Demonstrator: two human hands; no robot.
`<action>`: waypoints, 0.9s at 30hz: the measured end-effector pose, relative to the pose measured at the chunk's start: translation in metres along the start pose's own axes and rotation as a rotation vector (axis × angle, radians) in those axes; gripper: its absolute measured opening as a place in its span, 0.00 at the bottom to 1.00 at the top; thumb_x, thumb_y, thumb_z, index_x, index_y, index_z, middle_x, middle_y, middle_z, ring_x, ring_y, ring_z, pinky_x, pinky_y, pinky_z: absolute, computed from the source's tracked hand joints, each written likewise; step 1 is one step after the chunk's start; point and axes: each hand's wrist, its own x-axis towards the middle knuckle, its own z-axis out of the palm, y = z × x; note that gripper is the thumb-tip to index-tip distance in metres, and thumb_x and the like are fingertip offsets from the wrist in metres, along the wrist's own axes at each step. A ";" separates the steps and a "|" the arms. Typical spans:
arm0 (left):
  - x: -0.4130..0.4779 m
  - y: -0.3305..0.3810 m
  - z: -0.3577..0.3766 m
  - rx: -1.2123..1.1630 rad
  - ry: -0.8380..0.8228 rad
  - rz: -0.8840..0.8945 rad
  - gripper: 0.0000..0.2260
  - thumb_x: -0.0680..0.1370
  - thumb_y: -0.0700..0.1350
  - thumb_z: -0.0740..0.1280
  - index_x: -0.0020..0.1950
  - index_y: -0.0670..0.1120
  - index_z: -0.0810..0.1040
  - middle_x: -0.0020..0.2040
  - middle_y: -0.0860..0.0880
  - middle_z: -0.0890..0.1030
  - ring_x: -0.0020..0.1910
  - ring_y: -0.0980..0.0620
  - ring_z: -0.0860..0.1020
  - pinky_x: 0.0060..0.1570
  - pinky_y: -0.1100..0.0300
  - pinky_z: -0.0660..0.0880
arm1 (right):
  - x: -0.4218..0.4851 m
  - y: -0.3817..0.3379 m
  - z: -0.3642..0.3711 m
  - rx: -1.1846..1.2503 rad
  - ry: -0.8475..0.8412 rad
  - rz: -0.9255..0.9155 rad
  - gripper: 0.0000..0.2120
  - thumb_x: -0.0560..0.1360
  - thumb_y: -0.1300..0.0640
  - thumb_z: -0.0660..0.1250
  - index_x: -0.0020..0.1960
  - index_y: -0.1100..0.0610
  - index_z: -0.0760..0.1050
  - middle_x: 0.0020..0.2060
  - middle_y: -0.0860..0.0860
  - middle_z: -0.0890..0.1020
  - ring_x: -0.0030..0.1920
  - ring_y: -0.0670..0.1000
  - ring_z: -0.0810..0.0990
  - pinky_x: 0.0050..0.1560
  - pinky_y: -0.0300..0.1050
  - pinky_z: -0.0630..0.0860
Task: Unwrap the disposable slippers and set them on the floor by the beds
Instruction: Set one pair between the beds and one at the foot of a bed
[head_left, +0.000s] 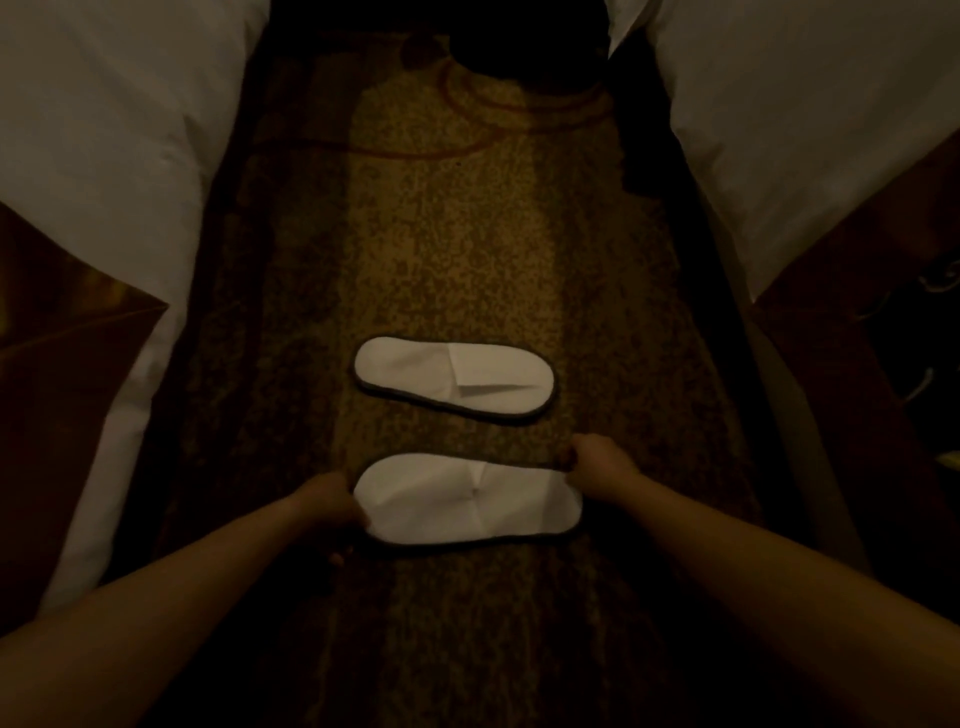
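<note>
Two flat white disposable slippers with dark trim lie crosswise on the patterned carpet between two beds. The far slipper (454, 378) rests alone, toe end to the right. The near slipper (467, 501) is held at both ends: my left hand (332, 506) grips its heel end and my right hand (597, 462) pinches its toe end. It sits at or just above the carpet; I cannot tell whether it touches. No wrapper is visible.
White bedding hangs down on the left bed (104, 156) and the right bed (805, 130), with brown bed runners across both. The brown and gold carpet (467, 234) runs as a narrow aisle between them. A dark object stands at the far end of the aisle.
</note>
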 end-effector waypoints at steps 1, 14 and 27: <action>0.002 0.000 0.000 0.106 0.034 0.028 0.28 0.73 0.35 0.69 0.71 0.39 0.63 0.62 0.35 0.72 0.51 0.37 0.78 0.39 0.46 0.78 | 0.001 0.000 0.001 -0.031 0.002 -0.006 0.12 0.73 0.61 0.65 0.56 0.61 0.74 0.57 0.59 0.78 0.57 0.58 0.77 0.52 0.46 0.74; 0.052 0.098 -0.076 0.430 0.584 0.554 0.20 0.77 0.42 0.62 0.69 0.41 0.67 0.67 0.37 0.72 0.65 0.37 0.70 0.63 0.47 0.70 | 0.052 -0.032 -0.035 0.772 0.137 0.255 0.20 0.77 0.50 0.62 0.56 0.68 0.73 0.53 0.64 0.78 0.49 0.61 0.79 0.47 0.55 0.79; 0.065 0.132 -0.038 0.643 0.378 0.679 0.28 0.78 0.44 0.60 0.76 0.42 0.55 0.76 0.41 0.59 0.74 0.43 0.60 0.72 0.53 0.59 | 0.056 -0.073 -0.064 1.013 0.255 0.111 0.20 0.78 0.60 0.62 0.69 0.62 0.66 0.66 0.61 0.73 0.64 0.61 0.73 0.60 0.51 0.72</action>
